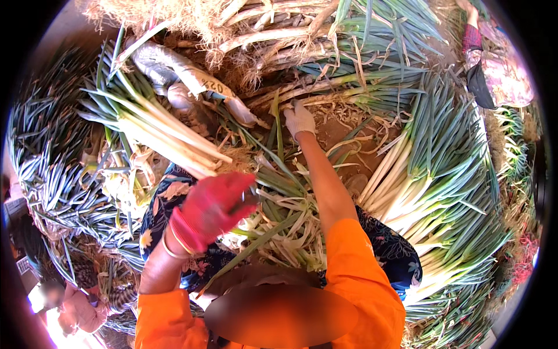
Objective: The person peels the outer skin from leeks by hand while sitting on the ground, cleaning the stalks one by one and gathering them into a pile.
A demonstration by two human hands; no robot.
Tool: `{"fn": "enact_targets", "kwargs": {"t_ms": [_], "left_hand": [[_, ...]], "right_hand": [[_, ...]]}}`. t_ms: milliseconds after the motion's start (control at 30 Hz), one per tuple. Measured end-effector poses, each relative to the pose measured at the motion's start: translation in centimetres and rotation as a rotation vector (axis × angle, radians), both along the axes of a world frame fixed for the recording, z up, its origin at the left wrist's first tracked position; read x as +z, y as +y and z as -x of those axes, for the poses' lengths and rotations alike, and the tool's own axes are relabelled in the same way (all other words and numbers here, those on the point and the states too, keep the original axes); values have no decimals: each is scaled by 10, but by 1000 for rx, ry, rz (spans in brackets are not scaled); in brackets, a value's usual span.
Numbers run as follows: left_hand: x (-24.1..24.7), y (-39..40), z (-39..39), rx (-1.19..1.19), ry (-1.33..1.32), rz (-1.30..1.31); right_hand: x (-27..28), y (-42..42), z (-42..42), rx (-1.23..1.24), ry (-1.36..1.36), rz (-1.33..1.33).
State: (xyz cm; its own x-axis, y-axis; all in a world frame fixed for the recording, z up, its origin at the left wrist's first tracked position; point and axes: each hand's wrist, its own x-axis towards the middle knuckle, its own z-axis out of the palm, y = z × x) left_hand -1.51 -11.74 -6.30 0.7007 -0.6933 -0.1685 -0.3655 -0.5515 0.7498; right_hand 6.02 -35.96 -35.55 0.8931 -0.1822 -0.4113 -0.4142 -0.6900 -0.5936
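My left hand [213, 207], in a red glove and blurred, is raised near my lap; a small dark object shows at its fingers, too blurred to name. Just beyond it lie peeled white-stemmed green onions [174, 139], their leaves towards the upper left. My right hand [300, 118], in a pale knit glove, reaches forward to the root end of an unpeeled green onion [335, 98] at the edge of the pile; whether its fingers grip the stalk cannot be told. Stripped leaves and skins [292, 227] lie heaped between my knees.
Unpeeled onions with shaggy roots [279, 39] are piled ahead. Clean white-stemmed onions [409, 196] lie stacked on the right, and more leafy onions [65, 196] on the left. A printed plastic sack [187, 72] lies front left. Other people are at the upper right and lower left.
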Motion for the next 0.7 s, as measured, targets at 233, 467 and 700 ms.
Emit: {"fn": "enact_targets", "kwargs": {"t_ms": [233, 467, 700], "left_hand": [[-5, -6, 0, -18, 17, -174], [-12, -3, 14, 242, 441, 212], [-51, -26, 11, 198, 946, 433]], "right_hand": [[-47, 10, -1, -517, -109, -106], [130, 24, 109, -747, -283, -546], [246, 86, 226, -483, -572, -628]]}}
